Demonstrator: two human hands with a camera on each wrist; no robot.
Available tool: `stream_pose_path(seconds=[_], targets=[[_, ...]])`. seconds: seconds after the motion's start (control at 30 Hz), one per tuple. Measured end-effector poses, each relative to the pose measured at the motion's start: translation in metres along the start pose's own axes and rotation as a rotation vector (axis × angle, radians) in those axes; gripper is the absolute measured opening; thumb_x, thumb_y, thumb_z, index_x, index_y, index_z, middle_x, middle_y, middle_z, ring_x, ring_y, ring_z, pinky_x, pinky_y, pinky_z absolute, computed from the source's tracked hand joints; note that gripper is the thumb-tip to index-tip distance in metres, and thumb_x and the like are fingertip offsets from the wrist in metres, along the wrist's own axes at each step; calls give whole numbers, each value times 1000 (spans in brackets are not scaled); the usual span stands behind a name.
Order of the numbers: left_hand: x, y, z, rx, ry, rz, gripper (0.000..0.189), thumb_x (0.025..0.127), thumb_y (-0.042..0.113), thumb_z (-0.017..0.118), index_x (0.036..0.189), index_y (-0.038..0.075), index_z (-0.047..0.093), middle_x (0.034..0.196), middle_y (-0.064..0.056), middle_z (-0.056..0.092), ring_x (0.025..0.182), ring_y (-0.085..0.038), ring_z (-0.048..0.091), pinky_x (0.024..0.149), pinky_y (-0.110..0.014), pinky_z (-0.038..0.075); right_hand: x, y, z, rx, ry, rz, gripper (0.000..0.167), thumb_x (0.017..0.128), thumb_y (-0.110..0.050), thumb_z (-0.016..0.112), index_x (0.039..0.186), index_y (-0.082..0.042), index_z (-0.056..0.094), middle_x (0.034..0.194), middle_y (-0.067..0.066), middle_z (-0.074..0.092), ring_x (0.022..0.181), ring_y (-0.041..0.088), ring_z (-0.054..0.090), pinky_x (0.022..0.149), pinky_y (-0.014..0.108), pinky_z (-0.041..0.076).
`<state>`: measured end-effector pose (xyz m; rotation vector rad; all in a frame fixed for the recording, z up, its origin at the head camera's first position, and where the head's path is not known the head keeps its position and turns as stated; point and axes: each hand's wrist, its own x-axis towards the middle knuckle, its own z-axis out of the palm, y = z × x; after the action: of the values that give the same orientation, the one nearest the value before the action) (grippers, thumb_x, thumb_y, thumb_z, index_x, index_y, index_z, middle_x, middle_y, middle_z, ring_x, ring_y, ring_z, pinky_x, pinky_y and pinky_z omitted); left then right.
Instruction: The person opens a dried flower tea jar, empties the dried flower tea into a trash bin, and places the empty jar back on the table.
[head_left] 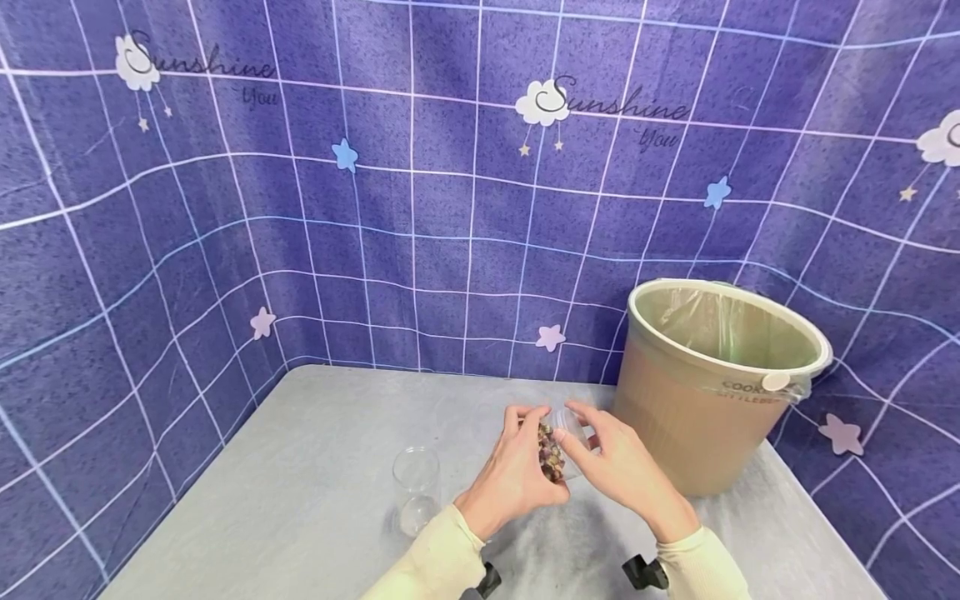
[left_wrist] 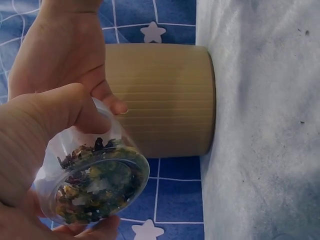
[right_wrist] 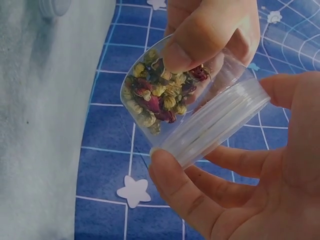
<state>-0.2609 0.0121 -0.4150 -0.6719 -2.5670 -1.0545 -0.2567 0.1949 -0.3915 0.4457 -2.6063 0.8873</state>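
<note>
A clear plastic jar of dried flowers is held tilted above the grey table, close to the bin. My left hand grips its body, the thumb lying across the wall. Yellow buds and dark red petals are heaped toward the jar's base. Around the clear ridged lid at the jar's mouth, my right hand has its thumb and fingers spread, pinching the edge. Another clear jar stands on the table left of my hands, its inside see-through.
A tan bin with a pale rim and a clear plastic liner stands at the table's right side. Purple-blue grid-patterned cloth hangs behind and on both sides. The grey tabletop extends to the left of the jars.
</note>
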Motion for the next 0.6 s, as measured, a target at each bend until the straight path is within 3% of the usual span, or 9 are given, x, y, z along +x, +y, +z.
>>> stream_pose_path(seconds=[0.4, 0.6], targets=[[-2, 0, 6, 74, -13, 31, 112, 58, 30, 90, 154, 5, 37, 143, -14, 49, 127, -26, 53, 106, -36, 49, -1, -4, -3, -6, -19, 24, 54, 98, -48, 65, 140, -14, 62, 122, 9, 71, 87, 13, 65, 80, 35, 52], [-1, -2, 10, 91, 16, 47, 114, 58, 35, 96, 151, 2, 39, 138, -13, 53, 127, -28, 54, 107, -39, 49, -2, -4, -1, -13, -7, 23, 54, 97, -48, 66, 138, -14, 63, 120, 7, 71, 85, 12, 64, 79, 34, 52]])
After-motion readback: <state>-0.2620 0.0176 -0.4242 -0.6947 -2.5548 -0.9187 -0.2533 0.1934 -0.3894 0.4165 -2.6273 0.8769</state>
